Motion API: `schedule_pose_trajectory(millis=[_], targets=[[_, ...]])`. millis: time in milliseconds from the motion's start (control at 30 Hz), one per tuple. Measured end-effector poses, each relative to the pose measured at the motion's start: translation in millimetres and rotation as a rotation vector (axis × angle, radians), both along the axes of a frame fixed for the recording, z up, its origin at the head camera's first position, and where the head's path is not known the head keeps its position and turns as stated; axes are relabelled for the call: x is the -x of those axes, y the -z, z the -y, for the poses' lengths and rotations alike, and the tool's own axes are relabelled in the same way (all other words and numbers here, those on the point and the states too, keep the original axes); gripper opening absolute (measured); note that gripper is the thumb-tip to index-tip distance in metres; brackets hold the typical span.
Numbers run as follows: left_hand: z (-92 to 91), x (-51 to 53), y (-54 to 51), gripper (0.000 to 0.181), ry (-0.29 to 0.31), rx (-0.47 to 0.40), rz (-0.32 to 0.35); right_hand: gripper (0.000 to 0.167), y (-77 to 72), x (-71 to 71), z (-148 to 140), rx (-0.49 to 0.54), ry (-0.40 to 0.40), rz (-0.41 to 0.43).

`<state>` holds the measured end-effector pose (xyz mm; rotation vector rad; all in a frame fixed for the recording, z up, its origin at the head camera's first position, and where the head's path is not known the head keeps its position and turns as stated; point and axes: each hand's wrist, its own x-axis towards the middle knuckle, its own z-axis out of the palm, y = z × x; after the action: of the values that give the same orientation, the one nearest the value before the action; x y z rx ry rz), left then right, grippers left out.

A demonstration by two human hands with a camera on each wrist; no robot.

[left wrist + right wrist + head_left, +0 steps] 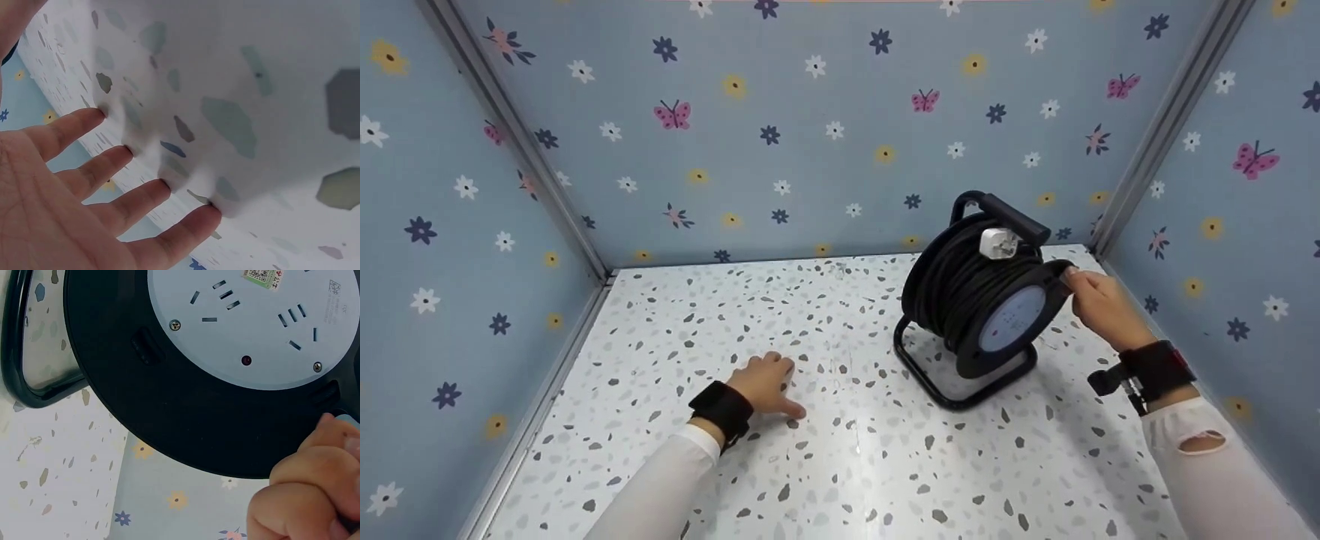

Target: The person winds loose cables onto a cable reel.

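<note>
A black cable reel point(937, 292) stands on its tubular frame on the speckled tabletop point(660, 315), right of the middle. Black cable is wound round its drum, and a white plug point(999, 244) sits on top by the carrying handle point(1016, 219). The pale socket face point(242, 332) has slots, screws and a small red dot. With curled fingers, my right hand point(1099, 300) grips a part at the rim of the reel's front disc; the fingers mostly hide that part. My left hand point(765, 382) is spread, its fingertips point(208, 216) touching the tabletop left of the reel.
Blue panels with flowers and butterflies point(810, 135) enclose the tabletop at the back and both sides. Metal corner posts point(521, 142) join them. The reel stands near the back right corner. Each wrist wears a black strap point(722, 410).
</note>
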<state>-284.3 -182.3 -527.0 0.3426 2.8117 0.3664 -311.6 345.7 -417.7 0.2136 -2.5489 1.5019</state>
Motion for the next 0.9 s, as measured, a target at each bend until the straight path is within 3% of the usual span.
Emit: schedule_pose_trajectory(millis=[200, 267, 367, 467, 533, 633, 700, 767, 900], targets=[[-0.8, -2.6, 3.1, 0.086, -0.027, -0.089, -0.023, 0.036, -0.3, -5.4, 0, -0.142, 0.052, -0.023], [-7.1, -3.2, 3.9, 0.084, -0.035, -0.133, -0.053, 0.046, 1.1, -7.3, -1, -0.177, 0.088, -0.011], [-30.0, -4.5, 0.3, 0.079, -0.02, -0.195, -0.125, 0.075, 3.2, -7.3, -2, -0.179, 0.142, 0.001], [-67.8, -9.8, -6.7, 0.064, 0.085, -0.222, -0.19, 0.096, 6.0, -4.5, -3, -0.134, 0.114, -0.017], [-98.4, -15.5, -9.4, 0.053, 0.213, -0.201, -0.213, 0.105, 8.3, -2.4, -3, -0.115, 0.063, -0.037], [-144.1, -25.1, -7.6, 0.046, 0.435, -0.093, -0.239, 0.112, 12.9, 0.0, 1, -0.113, 0.004, -0.067], [-169.6, -29.6, -3.4, 0.046, 0.543, -0.008, -0.266, 0.111, 16.1, 0.7, 3, -0.106, -0.001, -0.09], [-189.1, -31.4, 2.7, 0.047, 0.601, 0.073, -0.313, 0.103, 18.5, 0.6, 7, -0.1, 0.012, -0.117], [-210.7, -28.5, 17.0, 0.041, 0.589, 0.164, -0.422, 0.085, 23.3, -0.1, 13, -0.1, 0.063, -0.152]])
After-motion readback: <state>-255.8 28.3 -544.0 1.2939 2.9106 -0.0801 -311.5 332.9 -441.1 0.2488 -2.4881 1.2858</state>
